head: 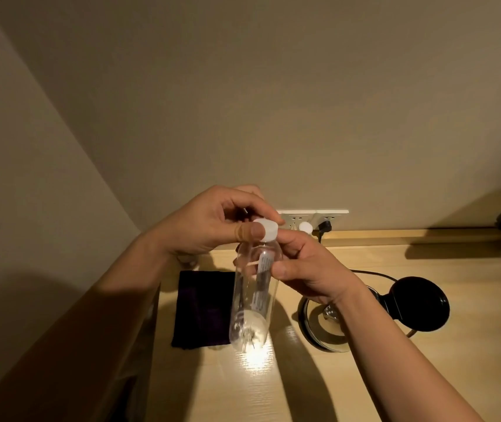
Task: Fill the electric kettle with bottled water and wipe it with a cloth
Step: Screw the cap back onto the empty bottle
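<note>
Fingers (255, 231) of the left hand (209, 226) are pinched around the white cap (266, 229) of a clear water bottle (253, 293), whose neck is gripped by the right hand (307, 266) above the wooden worktop (364, 385). Behind the bottle a dark cloth (200, 312) is laid flat on the worktop, partly hidden by it. To the right, the glass electric kettle (328, 327) is seen with its black lid (419, 303) open, partly blocked by the right forearm, and a wall socket strip (331, 219) is mounted behind, with the black plug (325, 228) inserted.
</note>
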The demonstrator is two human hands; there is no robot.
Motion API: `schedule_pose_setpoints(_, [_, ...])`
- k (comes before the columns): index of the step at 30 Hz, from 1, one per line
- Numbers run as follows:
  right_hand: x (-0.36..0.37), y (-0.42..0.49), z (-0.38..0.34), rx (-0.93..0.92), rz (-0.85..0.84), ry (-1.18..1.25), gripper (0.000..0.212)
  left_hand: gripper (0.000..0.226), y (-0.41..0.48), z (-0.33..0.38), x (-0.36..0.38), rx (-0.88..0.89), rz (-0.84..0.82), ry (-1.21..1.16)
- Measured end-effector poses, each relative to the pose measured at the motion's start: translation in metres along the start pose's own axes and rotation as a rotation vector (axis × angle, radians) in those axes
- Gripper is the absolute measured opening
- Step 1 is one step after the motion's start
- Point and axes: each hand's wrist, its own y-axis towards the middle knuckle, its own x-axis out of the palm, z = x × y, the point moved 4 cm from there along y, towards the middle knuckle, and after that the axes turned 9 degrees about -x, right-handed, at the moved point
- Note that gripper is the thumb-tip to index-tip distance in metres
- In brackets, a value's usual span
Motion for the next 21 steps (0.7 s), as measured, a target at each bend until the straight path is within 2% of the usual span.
schedule_pose_setpoints(4, [-0.017,-0.003,-0.005,-0.103,0.291,-0.285,0.06,0.078,-0.015,-0.037,0.002,-0.151,0.26,0.01])
schedule_pose_setpoints(8, [-0.027,-0.006,-0.006,-0.131,0.412,-0.543,0.057,0.09,-0.028,-0.085,0.027,-0.342,0.343,0.07])
schedule_pose_setpoints(13, [-0.027,-0.004,0.001,-0.072,0.394,-0.702,0.06,0.066,-0.021,-0.108,0.055,-0.288,0.493,0.033])
schedule_pose_setpoints(17, [-0.037,0.0,-0.017,-0.046,0.368,-0.833,0.072,0.063,-0.01,-0.128,0.057,-0.318,0.461,0.011])
schedule_pose_setpoints(21, [-0.049,0.015,-0.041,-0.043,0.251,-1.025,0.053,0.064,0.005,-0.142,0.053,-0.342,0.414,0.042])
